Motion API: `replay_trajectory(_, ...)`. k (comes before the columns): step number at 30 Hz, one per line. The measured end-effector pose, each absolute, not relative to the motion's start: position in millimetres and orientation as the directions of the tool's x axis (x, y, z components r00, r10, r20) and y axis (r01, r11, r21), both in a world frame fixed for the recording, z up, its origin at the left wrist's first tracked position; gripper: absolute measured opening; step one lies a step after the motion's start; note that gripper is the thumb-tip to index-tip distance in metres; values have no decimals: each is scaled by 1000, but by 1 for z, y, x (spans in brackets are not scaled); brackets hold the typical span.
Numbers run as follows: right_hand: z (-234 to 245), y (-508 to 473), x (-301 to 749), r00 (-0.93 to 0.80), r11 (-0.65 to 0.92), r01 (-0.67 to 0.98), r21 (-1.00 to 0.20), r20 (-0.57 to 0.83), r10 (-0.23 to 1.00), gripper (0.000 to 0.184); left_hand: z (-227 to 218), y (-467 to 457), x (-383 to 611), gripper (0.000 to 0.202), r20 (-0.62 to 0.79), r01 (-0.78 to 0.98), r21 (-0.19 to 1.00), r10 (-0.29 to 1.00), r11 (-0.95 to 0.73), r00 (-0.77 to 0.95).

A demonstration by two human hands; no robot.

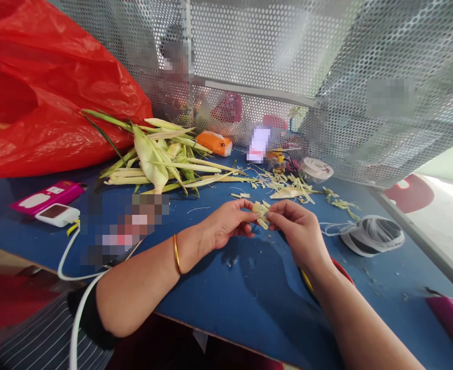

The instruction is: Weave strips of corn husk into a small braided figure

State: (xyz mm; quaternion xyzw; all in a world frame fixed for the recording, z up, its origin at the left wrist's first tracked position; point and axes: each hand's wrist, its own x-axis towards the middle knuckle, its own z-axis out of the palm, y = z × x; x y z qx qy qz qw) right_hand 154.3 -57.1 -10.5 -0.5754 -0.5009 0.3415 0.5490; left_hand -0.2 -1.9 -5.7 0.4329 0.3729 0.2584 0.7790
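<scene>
My left hand [226, 223] and my right hand [297, 228] meet above the blue table [218, 293], both pinching a small folded piece of pale yellow-green leaf strip [260, 213] between fingertips. A gold bangle [177, 254] circles my left wrist. A pile of long green and cream leaves [160, 156] lies behind my left hand. Cut leaf scraps [284, 185] are scattered just beyond my fingers.
A big red plastic bag [44, 87] fills the left. A pink device [49, 195] and white charger [56, 214] with cable lie at left. An orange tape dispenser [214, 143], a white round tin [316, 168] and a spool of white thread [373, 235] sit around. Perforated metal screens [288, 56] wall the back.
</scene>
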Motion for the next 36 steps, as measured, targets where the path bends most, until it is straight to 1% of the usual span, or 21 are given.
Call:
replay_trajectory(4,-8,-58,152,267,101,190,-976,150,952,12,-6,-1,0,12,-352,-98,862,727,497,590)
replay_trajectory(8,-7,-58,150,262,91,217,-972,148,954,13,-5,-1,0,13,-342,-80,884,756,460,558)
replay_trajectory(16,-6,-60,149,286,42,327,-944,141,948,10,-2,-7,3,15,-243,32,965,841,260,484)
replay_trajectory(19,-6,-60,148,324,19,374,-927,150,934,9,0,-9,3,15,-204,50,977,851,206,483)
replay_trajectory(21,-6,-61,147,344,10,374,-927,148,927,9,1,-9,3,15,-206,52,977,846,208,492)
replay_trajectory(24,-6,-60,147,312,32,358,-933,152,938,15,1,-9,3,14,-225,59,972,844,226,487)
replay_trajectory(27,-7,-60,147,301,35,405,-914,169,939,18,1,-9,4,14,-228,73,973,848,220,479)
replay_trajectory(30,-9,-60,148,312,30,442,-896,186,932,17,0,-9,4,14,-223,79,974,846,212,484)
replay_trajectory(33,-9,-59,151,276,62,427,-902,195,941,18,-1,-9,3,14,-209,66,977,844,203,494)
replay_trajectory(36,-8,-58,153,250,64,399,-915,176,952,19,-2,-8,3,15,-193,57,980,836,191,514)
